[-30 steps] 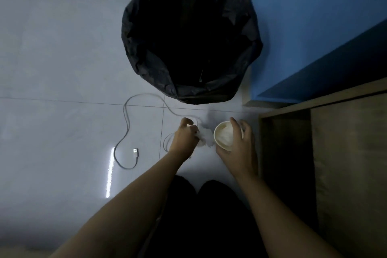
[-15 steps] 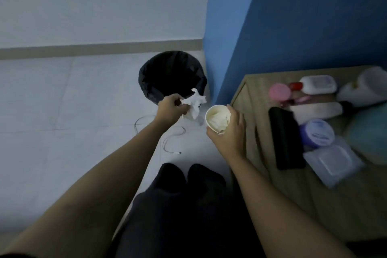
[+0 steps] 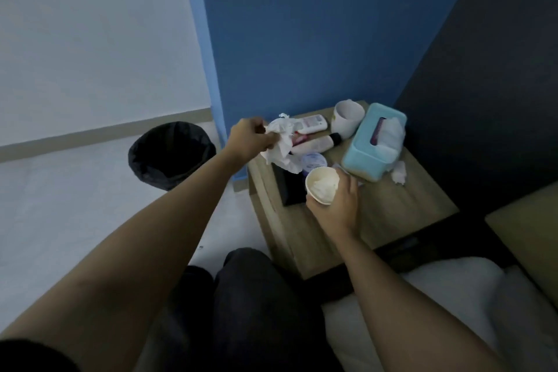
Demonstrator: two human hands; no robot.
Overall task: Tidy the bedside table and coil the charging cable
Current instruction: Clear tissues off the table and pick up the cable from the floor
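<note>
Floor (image 3: 75, 205) separates bin (image 3: 172, 157) from bedside table (image 3: 392, 214) edge.

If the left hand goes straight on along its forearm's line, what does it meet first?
Probably the white bottles lying at the bedside table's far left corner, just beyond the crumpled tissue that the left hand grips. Depth is unclear; it may pass above them.

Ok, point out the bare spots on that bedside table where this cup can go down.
Widest room: the near part of the bedside table, between the tissue box and the front edge, right of the right hand. A narrower strip lies in front of the black object. The far half is crowded: bottles, mug, jar.
</note>
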